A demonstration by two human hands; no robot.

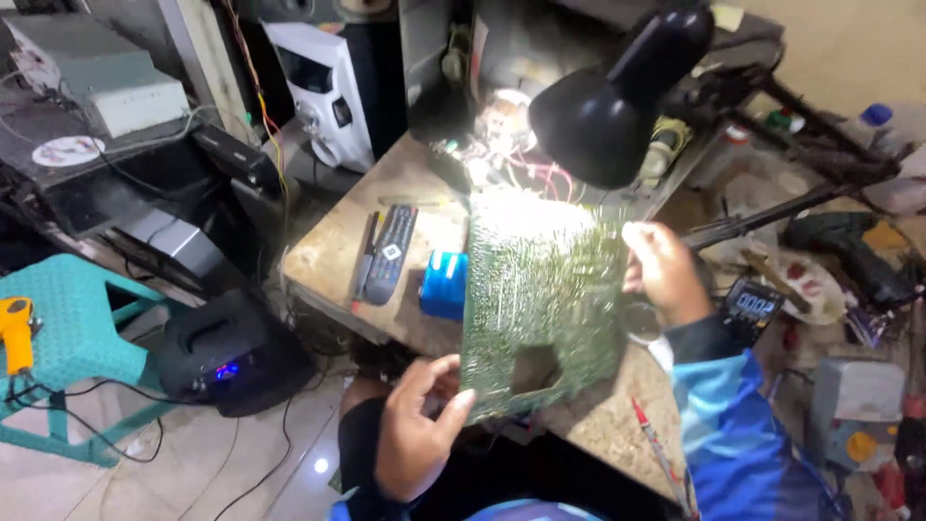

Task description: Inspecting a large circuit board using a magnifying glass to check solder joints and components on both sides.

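A large green circuit board (540, 299) is held up over the workbench, solder side toward me, its top washed out by lamp light. My left hand (417, 429) grips its lower left corner. My right hand (664, 272) holds its upper right edge, a blue sleeve running down from the wrist. A black desk lamp (603, 106) hangs just above the board.
On the stone-topped bench (333, 256) lie a dark remote control (388, 253) and a blue box (445, 285). A multimeter (750, 307) sits right of my right hand among scattered tools. A teal stool (68, 323) and a black speaker (227, 357) stand on the floor at left.
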